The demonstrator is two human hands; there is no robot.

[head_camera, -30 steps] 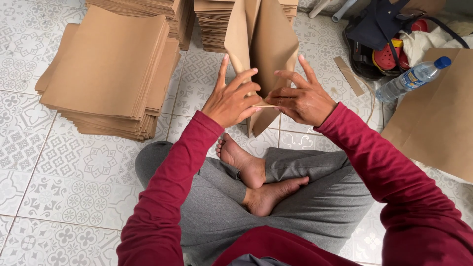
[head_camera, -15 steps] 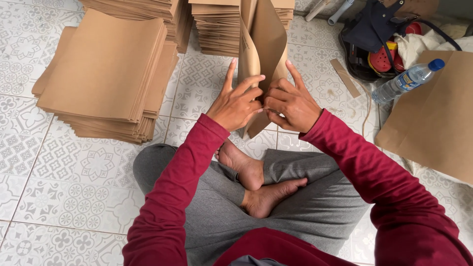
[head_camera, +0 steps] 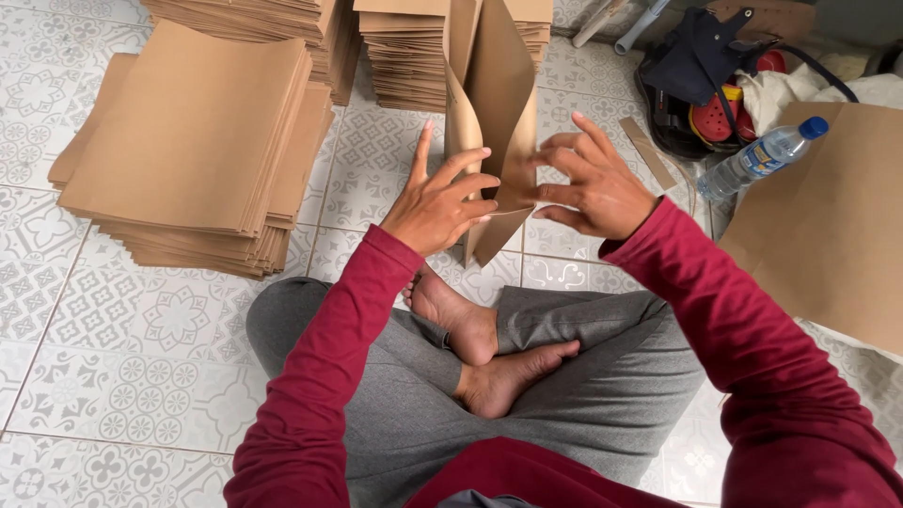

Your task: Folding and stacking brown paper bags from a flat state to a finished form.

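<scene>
I sit cross-legged on a patterned tile floor and hold a brown paper bag (head_camera: 494, 103) upright in front of my feet. My left hand (head_camera: 437, 202) pinches the bag's lower left fold with thumb and fingers. My right hand (head_camera: 588, 188) rests against the bag's right side with its fingers spread. The bag's panels stand partly apart, and its lower corner points down toward my bare feet (head_camera: 480, 348).
A tall stack of flat brown paper sheets (head_camera: 193, 141) lies on the left. More stacks (head_camera: 404, 52) stand behind the bag. On the right lie a large brown sheet (head_camera: 832, 226), a plastic water bottle (head_camera: 757, 160), and a dark bag with red sandals (head_camera: 710, 80).
My hands first closed in together on the bag's lower fold. Now the right hand has drawn back with fingers spread, while the left stays on the fold.
</scene>
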